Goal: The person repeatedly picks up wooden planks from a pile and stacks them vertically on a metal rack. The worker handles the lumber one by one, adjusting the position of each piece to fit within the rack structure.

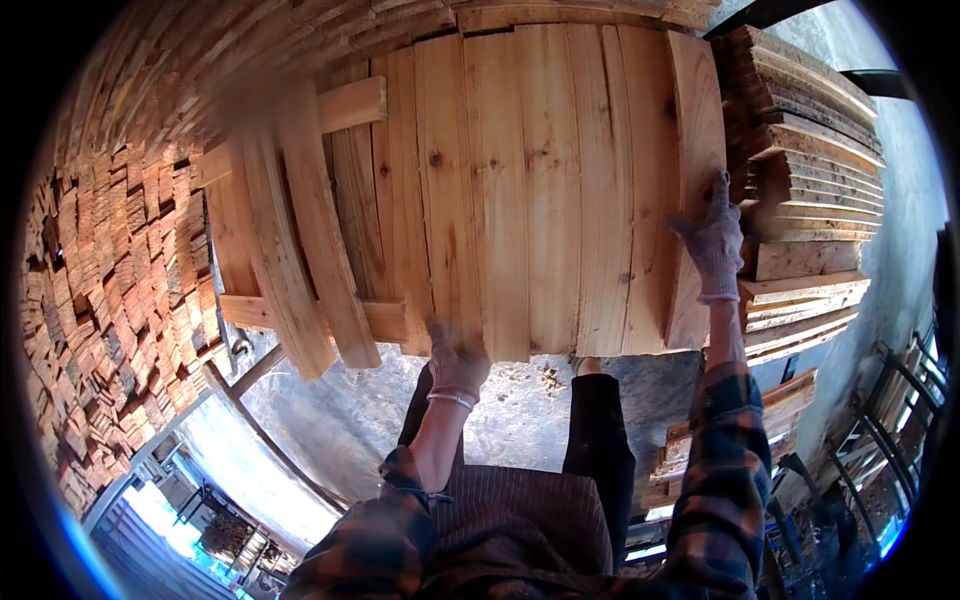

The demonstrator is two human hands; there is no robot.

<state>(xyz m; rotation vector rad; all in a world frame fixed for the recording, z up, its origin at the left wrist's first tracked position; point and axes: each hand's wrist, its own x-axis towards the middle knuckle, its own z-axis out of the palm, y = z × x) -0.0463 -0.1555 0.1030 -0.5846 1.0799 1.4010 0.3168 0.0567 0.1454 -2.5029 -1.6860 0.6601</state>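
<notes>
A row of pale wooden planks [552, 190] lies side by side in front of me, their near ends roughly in line. Over the right end of the row rests a separate plank [697, 130], slightly tilted. My right hand [712, 250], in a light knit glove, is closed on this plank, thumb toward its left edge and fingers along its right edge. My left hand [459, 372], gloved too, is at the near ends of the middle planks; its fingertips are smeared by motion. Left of the row, two loose planks [318, 220] lie across short crosspieces [385, 320].
Stacked planks [820, 190] stand close on the right, with more boards [785, 420] lower down. A large pile of cut wood [120, 300] fills the left side. Concrete floor [520, 410] shows around my legs. Dark metal bars [890, 440] stand at the far right.
</notes>
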